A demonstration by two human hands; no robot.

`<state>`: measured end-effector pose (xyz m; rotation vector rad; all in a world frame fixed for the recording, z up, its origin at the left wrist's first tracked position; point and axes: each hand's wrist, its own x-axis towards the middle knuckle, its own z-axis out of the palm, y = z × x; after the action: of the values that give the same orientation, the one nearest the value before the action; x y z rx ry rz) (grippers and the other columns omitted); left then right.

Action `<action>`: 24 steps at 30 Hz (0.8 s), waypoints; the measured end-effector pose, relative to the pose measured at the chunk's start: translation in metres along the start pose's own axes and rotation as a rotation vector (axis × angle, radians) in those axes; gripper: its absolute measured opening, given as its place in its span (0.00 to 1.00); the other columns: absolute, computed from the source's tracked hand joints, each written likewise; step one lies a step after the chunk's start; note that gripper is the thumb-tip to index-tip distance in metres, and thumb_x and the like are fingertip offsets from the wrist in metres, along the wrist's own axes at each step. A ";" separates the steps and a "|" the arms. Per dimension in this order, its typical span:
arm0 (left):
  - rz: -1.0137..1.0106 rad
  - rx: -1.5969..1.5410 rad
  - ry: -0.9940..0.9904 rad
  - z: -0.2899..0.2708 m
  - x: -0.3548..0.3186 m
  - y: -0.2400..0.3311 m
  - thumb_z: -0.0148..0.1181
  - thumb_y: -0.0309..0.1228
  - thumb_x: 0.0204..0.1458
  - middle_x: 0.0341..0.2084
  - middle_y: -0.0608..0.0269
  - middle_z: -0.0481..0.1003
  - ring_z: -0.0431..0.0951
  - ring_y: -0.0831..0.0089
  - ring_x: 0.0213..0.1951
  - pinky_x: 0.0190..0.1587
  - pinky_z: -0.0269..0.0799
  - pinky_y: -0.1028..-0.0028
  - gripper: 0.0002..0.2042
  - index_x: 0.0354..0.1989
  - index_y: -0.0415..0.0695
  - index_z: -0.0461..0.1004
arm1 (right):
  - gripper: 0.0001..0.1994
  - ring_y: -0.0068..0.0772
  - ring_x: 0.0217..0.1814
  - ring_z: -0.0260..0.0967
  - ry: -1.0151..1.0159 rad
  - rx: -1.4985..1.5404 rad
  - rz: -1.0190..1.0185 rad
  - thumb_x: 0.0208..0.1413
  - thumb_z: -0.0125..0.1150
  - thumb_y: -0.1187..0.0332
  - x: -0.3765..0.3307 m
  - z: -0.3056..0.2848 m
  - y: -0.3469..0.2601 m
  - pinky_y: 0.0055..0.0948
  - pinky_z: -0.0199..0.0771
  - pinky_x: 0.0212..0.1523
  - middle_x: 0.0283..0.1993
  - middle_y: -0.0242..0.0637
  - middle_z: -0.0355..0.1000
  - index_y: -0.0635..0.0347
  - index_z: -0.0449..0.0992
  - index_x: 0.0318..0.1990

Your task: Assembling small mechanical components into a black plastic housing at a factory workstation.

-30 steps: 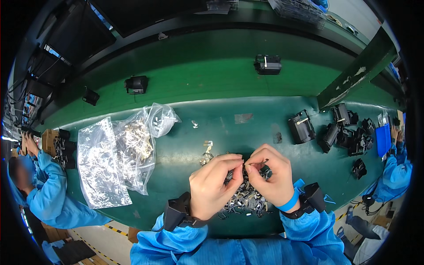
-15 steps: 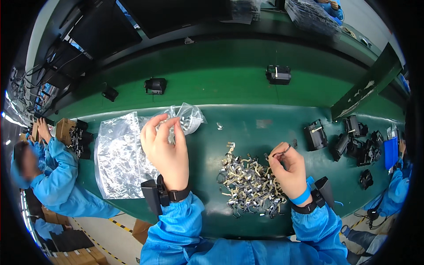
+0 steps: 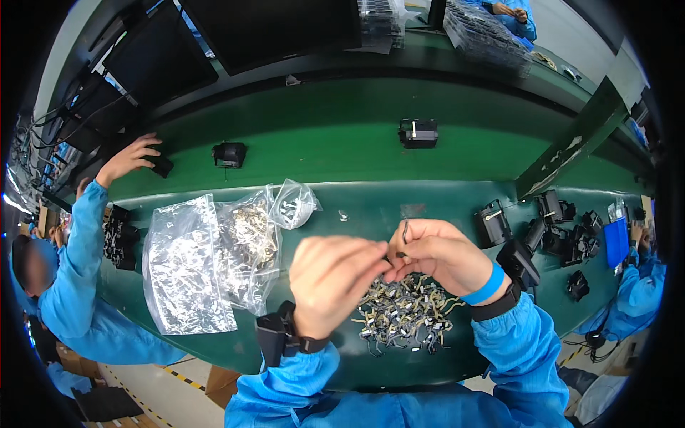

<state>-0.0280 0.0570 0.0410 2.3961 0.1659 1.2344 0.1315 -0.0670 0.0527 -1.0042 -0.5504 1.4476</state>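
My right hand pinches a short black cable, whose thin end curls up above the fingers. My left hand, blurred by motion, reaches across with its fingers pressed together. Its fingertips meet those of the right hand, and what they pinch is too small to make out. Just below both hands lies a pile of short black and tan cables with small connectors. To the left of my left hand are a clear plastic bag and another clear bag of small gold-coloured parts.
Black housings cluster at the right, beside a blue bin. On the green ledge stand a black housing and another black housing. At far left, a co-worker's hand touches a black part. A small clear bag lies behind my left hand.
My left hand has moved right and down from over the bags to meet my right hand. The right hand has shifted left with the cable. A co-worker's hand has reached onto the ledge.
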 end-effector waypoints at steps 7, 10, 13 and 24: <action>0.039 -0.049 0.031 0.003 0.000 0.003 0.73 0.20 0.33 0.28 0.66 0.78 0.78 0.69 0.29 0.31 0.69 0.71 0.14 0.32 0.44 0.80 | 0.09 0.33 0.43 0.76 -0.125 -0.030 0.138 0.60 0.53 0.67 0.011 -0.001 -0.003 0.29 0.76 0.46 0.37 0.37 0.74 0.64 0.72 0.37; -0.070 -0.016 0.054 -0.006 -0.003 0.000 0.72 0.18 0.36 0.28 0.63 0.78 0.78 0.67 0.30 0.31 0.69 0.71 0.12 0.31 0.43 0.80 | 0.07 0.27 0.37 0.75 0.045 -0.336 -0.037 0.59 0.57 0.67 0.035 -0.005 -0.008 0.26 0.75 0.39 0.34 0.33 0.74 0.60 0.72 0.36; -0.228 -0.054 0.097 -0.003 -0.001 0.000 0.70 0.17 0.39 0.28 0.59 0.78 0.78 0.67 0.30 0.32 0.69 0.72 0.10 0.31 0.41 0.79 | 0.18 0.48 0.44 0.67 0.856 -1.454 -0.605 0.46 0.69 0.67 0.079 -0.045 -0.004 0.42 0.71 0.41 0.42 0.48 0.64 0.64 0.67 0.39; -0.798 -0.529 0.336 0.007 -0.016 -0.016 0.62 0.20 0.54 0.31 0.62 0.78 0.78 0.77 0.34 0.40 0.72 0.78 0.04 0.38 0.35 0.78 | 0.29 0.59 0.47 0.68 1.250 -1.309 -0.506 0.42 0.67 0.65 0.165 -0.084 -0.001 0.46 0.72 0.48 0.47 0.54 0.65 0.63 0.60 0.51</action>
<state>-0.0305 0.0643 0.0191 1.4231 0.7168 1.0810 0.2191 0.0726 -0.0312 -2.2501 -0.6709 -0.3299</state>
